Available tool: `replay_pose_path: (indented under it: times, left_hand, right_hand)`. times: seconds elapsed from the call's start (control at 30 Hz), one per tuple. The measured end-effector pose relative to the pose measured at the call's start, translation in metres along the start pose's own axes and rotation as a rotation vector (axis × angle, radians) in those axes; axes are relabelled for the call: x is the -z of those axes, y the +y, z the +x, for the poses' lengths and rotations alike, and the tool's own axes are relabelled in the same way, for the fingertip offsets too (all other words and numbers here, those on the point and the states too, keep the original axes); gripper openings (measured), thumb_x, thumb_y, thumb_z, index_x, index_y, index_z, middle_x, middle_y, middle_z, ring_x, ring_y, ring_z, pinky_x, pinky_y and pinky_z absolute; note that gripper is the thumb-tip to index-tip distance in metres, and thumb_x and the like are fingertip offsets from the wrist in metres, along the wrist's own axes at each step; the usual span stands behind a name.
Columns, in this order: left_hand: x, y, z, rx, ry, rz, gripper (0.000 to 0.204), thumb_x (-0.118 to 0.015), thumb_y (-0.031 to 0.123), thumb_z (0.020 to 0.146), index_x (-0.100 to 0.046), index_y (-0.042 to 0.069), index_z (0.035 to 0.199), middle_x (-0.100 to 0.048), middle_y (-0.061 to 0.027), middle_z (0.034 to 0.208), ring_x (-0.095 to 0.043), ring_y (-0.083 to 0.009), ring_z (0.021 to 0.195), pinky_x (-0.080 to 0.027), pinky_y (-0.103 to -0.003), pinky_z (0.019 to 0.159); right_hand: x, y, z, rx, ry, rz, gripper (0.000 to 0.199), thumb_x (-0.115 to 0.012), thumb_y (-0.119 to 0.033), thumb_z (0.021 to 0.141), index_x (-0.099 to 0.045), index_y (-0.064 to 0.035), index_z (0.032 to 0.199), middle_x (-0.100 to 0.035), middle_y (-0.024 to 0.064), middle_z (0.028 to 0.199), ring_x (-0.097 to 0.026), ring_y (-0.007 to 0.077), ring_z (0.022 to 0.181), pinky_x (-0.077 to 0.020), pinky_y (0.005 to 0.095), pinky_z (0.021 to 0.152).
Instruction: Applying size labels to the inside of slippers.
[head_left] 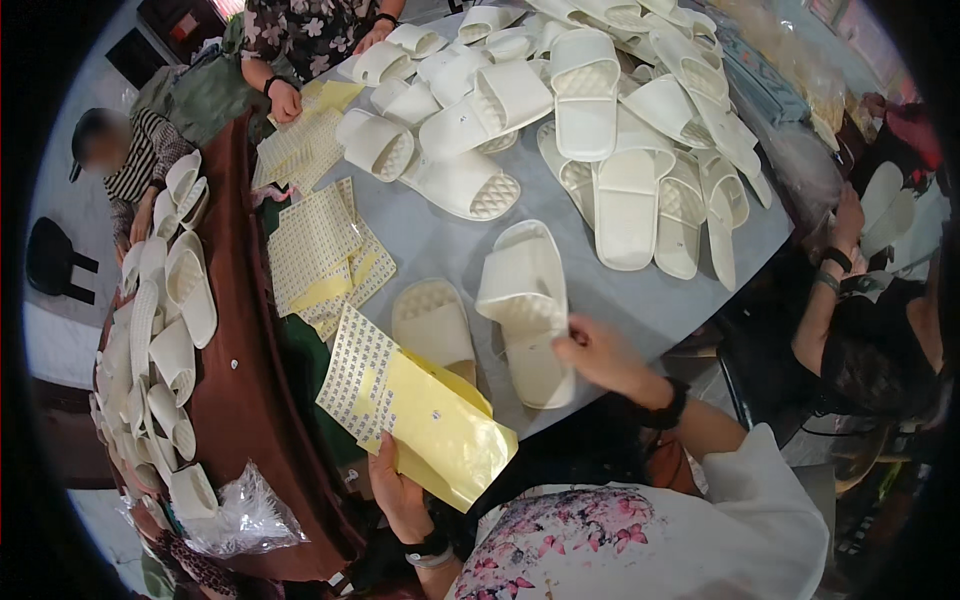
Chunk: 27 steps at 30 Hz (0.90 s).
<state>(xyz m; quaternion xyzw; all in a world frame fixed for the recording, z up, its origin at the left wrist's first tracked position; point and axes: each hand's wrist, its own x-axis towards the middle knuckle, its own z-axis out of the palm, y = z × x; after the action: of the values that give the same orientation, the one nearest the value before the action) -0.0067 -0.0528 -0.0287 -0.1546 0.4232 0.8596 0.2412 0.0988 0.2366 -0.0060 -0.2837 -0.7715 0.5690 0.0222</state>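
Far left: a row of white slippers (pixel 165 330) stacked on edge along a dark brown cloth (pixel 245 400), with a crumpled clear plastic bag (pixel 245 520) at its near end. Beyond, a co-worker's hand (pixel 285 100) resting at the far corner of the grey table (pixel 440 245), beside loose sticker sheets (pixel 320 245) fanned over the table's left edge. Further right, a big heap of white slippers (pixel 600 120) covering the far half of the table, and at the right rim another person's arm (pixel 835 265) reaching toward it.

Nearer, left hand (pixel 395 480) closed around the lower edge of a yellow backing sheet (pixel 445 425), thumb on top, with a sticker sheet (pixel 358 372) of small grey labels fanned out above it; both sheets overhanging the table's near edge. Just right of these sheets, a single slipper (pixel 432 325) lying flat, sole pattern up, untouched.

Right hand (pixel 595 355) partly curled, fingertips pinching or pressing the strap edge of a white slipper (pixel 525 305) lying on the table; whether a sticker sits under the fingers is hard to say at this size. That slipper directly left of the right hand, touching it, and well apart from the left hand
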Motion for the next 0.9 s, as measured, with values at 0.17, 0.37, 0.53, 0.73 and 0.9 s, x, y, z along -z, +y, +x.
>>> replay_pose_path:
  times: [0.17, 0.37, 0.53, 0.73, 0.9]
  left_hand:
    - [0.003, -0.01, 0.004, -0.078, 0.043, 0.036, 0.034, -0.046, 0.003, 0.089, -0.038, -0.001, 0.122, -0.051, -0.0134, 0.117, -0.054, -0.0229, 0.102, -0.046, -0.035, 0.087]
    - [-0.015, -0.014, 0.018, 0.014, -0.033, 0.049, 0.035, -0.045, 0.003, 0.089, -0.037, -0.002, 0.123, -0.051, -0.0137, 0.116, -0.054, -0.0227, 0.103, -0.046, -0.034, 0.086]
    - [-0.018, -0.008, 0.015, 0.019, -0.013, 0.04, 0.036, -0.046, 0.005, 0.089, -0.038, -0.002, 0.123, -0.052, -0.0143, 0.116, -0.055, -0.023, 0.101, -0.046, -0.034, 0.086]
    - [-0.018, 0.021, 0.001, -0.055, -0.006, 0.048, 0.035, -0.046, 0.006, 0.089, -0.04, 0.0, 0.123, -0.053, -0.0131, 0.115, -0.054, -0.0228, 0.102, -0.046, -0.035, 0.087]
    - [-0.046, 0.006, -0.004, -0.046, -0.166, 0.134, 0.034, -0.048, 0.005, 0.088, -0.042, -0.001, 0.121, -0.055, -0.0112, 0.113, -0.056, -0.021, 0.1, -0.045, -0.033, 0.086]
  right_hand:
    - [0.033, 0.022, -0.011, -0.05, -0.216, -0.249, 0.038, -0.05, -0.03, 0.081, -0.055, 0.0006, 0.102, -0.061, 0.0175, 0.077, -0.061, 0.0281, 0.069, -0.046, 0.0347, 0.064]
    - [0.009, 0.005, 0.006, 0.002, -0.068, -0.451, 0.029, -0.053, -0.03, 0.084, -0.054, -0.002, 0.091, -0.061, 0.0138, 0.078, -0.059, 0.031, 0.071, -0.0453, 0.0361, 0.064]
    - [0.003, 0.003, 0.007, 0.099, -0.025, -0.523, 0.026, -0.057, -0.027, 0.082, -0.052, -0.0032, 0.092, -0.059, 0.0126, 0.077, -0.059, 0.0301, 0.07, -0.0451, 0.0368, 0.062]
    - [-0.017, -0.002, -0.001, 0.524, 0.185, -0.33, 0.01, -0.059, -0.012, 0.079, -0.053, -0.0078, 0.085, -0.055, 0.0101, 0.083, -0.057, 0.029, 0.074, -0.0465, 0.0364, 0.059]
    - [-0.035, 0.001, 0.003, 0.415, 0.164, -0.443, 0.012, -0.059, -0.012, 0.078, -0.054, -0.0064, 0.087, -0.053, 0.0093, 0.086, -0.056, 0.0305, 0.073, -0.0469, 0.0374, 0.06]
